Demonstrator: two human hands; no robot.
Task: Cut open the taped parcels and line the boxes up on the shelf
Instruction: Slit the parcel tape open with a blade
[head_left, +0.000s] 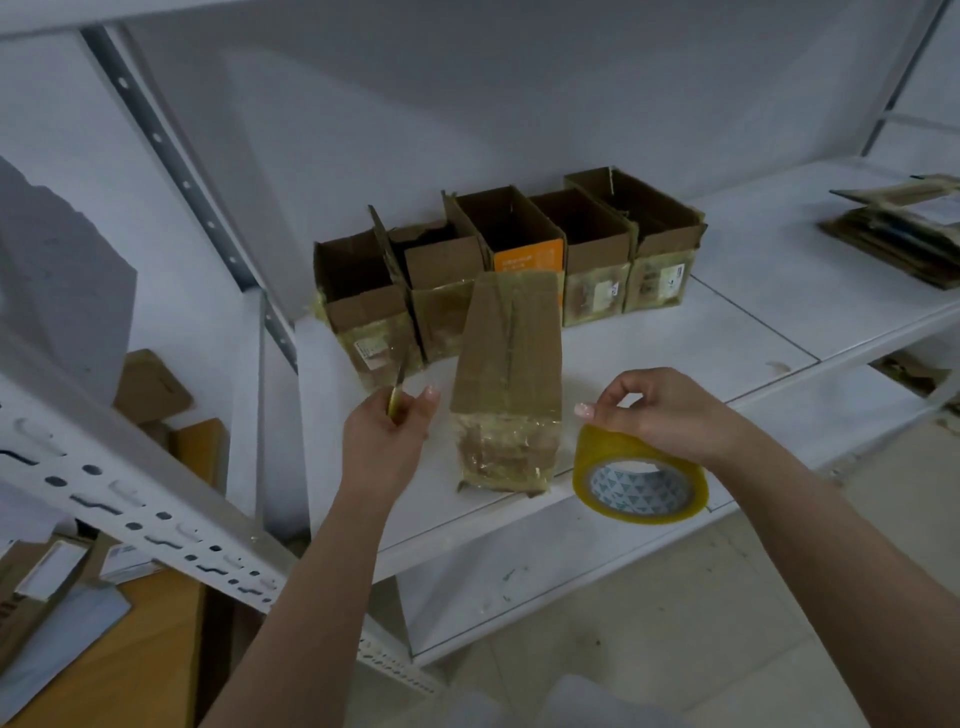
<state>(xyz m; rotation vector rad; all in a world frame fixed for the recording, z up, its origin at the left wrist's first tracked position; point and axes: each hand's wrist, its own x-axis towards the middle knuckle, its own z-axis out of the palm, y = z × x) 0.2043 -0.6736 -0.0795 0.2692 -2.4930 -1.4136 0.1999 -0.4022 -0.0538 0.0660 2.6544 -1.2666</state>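
Note:
A taped brown parcel (506, 374) lies closed on the white shelf (727, 332), its near end at the shelf's front edge. My left hand (387, 431) grips a yellow-handled cutter (397, 397) just left of the parcel, blade pointing up. My right hand (660, 410) is to the parcel's right, fingers curled over the top of a yellow tape roll (640, 475) standing at the shelf's front edge. Behind the parcel, several opened cardboard boxes (597, 249) stand in a row against the back wall, flaps up.
A stack of flattened cardboard (898, 228) lies at the shelf's far right. A perforated metal upright (171, 156) and a slanted shelf beam (130, 499) cross the left side. More cardboard and packets (150, 395) sit on lower levels at left.

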